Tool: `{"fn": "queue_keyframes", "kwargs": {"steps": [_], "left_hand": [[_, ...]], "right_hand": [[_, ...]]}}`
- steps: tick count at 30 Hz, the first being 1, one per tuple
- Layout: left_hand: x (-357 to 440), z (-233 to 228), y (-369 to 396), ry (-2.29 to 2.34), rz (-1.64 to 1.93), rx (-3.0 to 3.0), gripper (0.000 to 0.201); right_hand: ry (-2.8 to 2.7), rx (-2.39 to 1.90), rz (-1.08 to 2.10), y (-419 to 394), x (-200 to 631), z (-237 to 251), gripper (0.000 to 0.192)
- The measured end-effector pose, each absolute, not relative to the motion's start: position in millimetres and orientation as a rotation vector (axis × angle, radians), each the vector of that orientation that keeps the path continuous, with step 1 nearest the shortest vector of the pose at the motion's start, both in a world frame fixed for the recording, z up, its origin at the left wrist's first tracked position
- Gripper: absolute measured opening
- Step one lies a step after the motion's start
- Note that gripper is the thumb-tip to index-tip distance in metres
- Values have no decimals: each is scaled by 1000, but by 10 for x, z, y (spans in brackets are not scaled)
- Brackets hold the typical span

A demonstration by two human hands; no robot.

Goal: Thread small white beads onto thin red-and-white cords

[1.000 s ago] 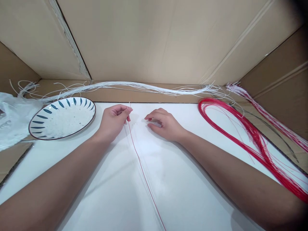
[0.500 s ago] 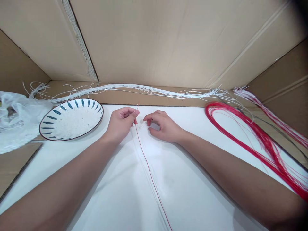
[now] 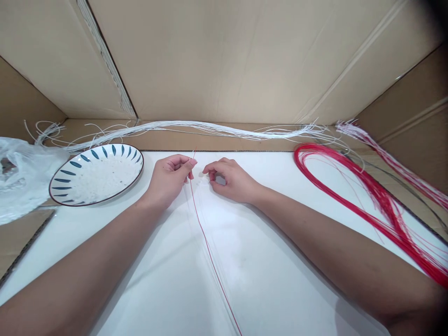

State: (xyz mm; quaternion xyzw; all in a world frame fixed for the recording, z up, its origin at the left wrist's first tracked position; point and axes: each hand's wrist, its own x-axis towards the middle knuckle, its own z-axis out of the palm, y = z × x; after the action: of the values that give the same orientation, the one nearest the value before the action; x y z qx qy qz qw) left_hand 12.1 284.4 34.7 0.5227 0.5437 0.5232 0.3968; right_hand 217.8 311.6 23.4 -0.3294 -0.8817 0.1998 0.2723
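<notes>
My left hand (image 3: 171, 176) pinches a thin red thread (image 3: 207, 247) between thumb and fingertips. A short end of the thread sticks up above the pinch, and the long part runs down across the white tabletop (image 3: 168, 280) to the bottom edge. Just to the right, my right hand (image 3: 229, 179) rests low over the table, its thumb and fingertips curled together. Small clear specks (image 3: 200, 180) lie on the table by those fingertips. Whatever the right fingertips hold, if anything, is too small to make out.
An oval plate (image 3: 65, 180) with blue strokes holds small whitish bits at left, beside a clear plastic bag (image 3: 21, 182). White cords (image 3: 196, 125) stretch along the back by the cardboard wall (image 3: 217, 56). Red thread loops (image 3: 336, 196) and a red-white bundle (image 3: 395, 161) lie at right.
The thumb and fingertips of my right hand have drawn closer together near the table. My left hand still pinches the red thread. The whole view has shifted slightly.
</notes>
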Motion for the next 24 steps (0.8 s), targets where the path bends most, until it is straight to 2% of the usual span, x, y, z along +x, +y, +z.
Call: {"fn": "queue_keyframes", "kwargs": {"steps": [14,24], "left_hand": [[95,298,2872,1361,1339,1282,13],[118,341,2854,1377,1319,1291,12]], "right_hand": [[-2320,-951,565,3159,2399,226,28],[-2237,-928,608,3133,2341,259,38]]}}
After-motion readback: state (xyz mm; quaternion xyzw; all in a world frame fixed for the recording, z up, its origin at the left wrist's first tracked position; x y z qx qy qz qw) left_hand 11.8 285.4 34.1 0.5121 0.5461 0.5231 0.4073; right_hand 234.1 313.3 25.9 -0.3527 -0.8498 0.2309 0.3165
